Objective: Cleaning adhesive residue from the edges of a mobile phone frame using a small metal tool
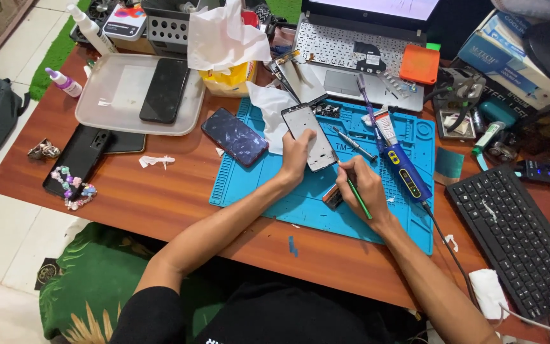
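Observation:
A bare phone frame lies on the blue repair mat. My left hand rests on the frame's lower left edge and holds it down. My right hand grips a thin green tool like a pen, with its tip at the frame's lower right corner. A small dark part lies on the mat under my right hand. A dark phone sits at the mat's left edge, beside white tissue.
A blue powered tool and a glue tube lie right of the frame. A clear tray holds a black phone. A laptop stands behind, a black keyboard at right, a phone case with a bead strap at left.

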